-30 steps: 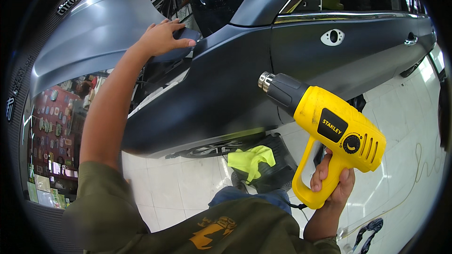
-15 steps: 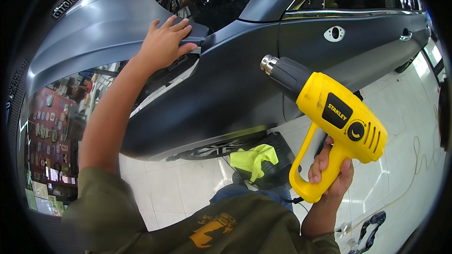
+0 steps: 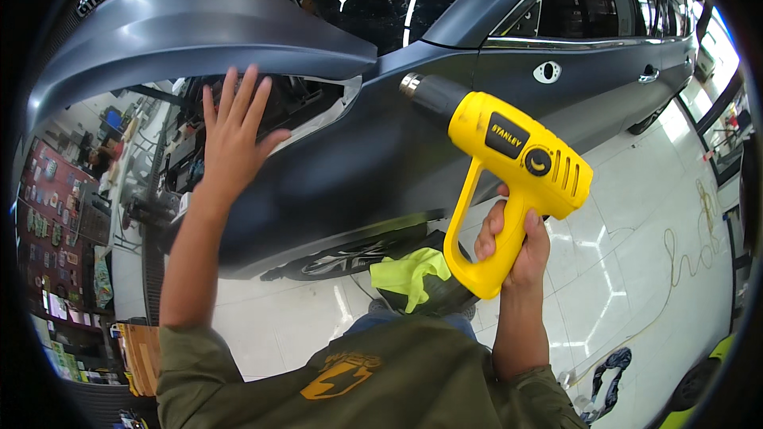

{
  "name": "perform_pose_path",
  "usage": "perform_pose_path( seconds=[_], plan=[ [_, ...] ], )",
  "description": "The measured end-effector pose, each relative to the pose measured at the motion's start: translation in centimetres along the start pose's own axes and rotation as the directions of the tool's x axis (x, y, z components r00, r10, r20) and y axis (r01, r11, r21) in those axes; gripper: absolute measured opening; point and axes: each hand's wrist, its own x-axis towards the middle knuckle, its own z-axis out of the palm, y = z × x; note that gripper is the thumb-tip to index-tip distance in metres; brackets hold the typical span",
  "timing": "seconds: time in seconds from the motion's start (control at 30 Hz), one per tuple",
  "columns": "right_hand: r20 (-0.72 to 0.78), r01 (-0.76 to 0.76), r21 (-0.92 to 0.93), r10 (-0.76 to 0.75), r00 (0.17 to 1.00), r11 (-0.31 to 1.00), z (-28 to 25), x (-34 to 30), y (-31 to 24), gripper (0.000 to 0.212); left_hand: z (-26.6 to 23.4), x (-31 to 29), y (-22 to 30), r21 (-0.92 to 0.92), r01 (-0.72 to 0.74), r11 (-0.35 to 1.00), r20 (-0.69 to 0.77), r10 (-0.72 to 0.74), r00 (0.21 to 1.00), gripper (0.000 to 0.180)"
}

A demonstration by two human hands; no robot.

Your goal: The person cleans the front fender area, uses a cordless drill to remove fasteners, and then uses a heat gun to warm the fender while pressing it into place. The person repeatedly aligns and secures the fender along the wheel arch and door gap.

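Note:
My right hand is wrapped round the handle of a yellow heat gun. The gun's metal nozzle points left toward the side of a matte dark grey car, apart from it. Fingers spread, my left hand is just below the edge of the raised hood and holds nothing. Whether its fingertips touch the hood edge I cannot tell. Behind that hand, part of the engine bay and the pale rim of the fender show.
A bright yellow-green cloth lies over a dark object by the front wheel. A cable trails across the tiled floor on the right. A wooden box stands at lower left, and a glass door is at far right.
My left hand has come off the hood's top, moving down and left with its fingers spread. The heat gun has shifted left and slightly up in view, still in my right hand.

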Motion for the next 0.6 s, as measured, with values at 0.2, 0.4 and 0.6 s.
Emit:
perform_pose_path(
  seconds=[0.2,0.4,0.6],
  plan=[
    [0.048,-0.101,-0.053,0.104,0.993,0.993,1.0,0.7,1.5,0.048,-0.9,-12.6,0.4,-0.198,0.281,0.939,0.13,-0.259,0.957,0.064],
    [-0.03,-0.087,-0.109,0.085,0.996,0.99,1.9,2.5,2.4,0.048,-1.5,-18.6,-1.0,-0.35,0.547,0.76,0.239,-0.492,0.837,0.051],
    [-0.118,-0.009,-0.121,-0.006,0.993,0.993,2.7,5.0,-0.1,0.047,-3.3,-19.5,-2.9,-0.363,0.512,0.779,0.171,-0.484,0.858,0.047]
  ],
)
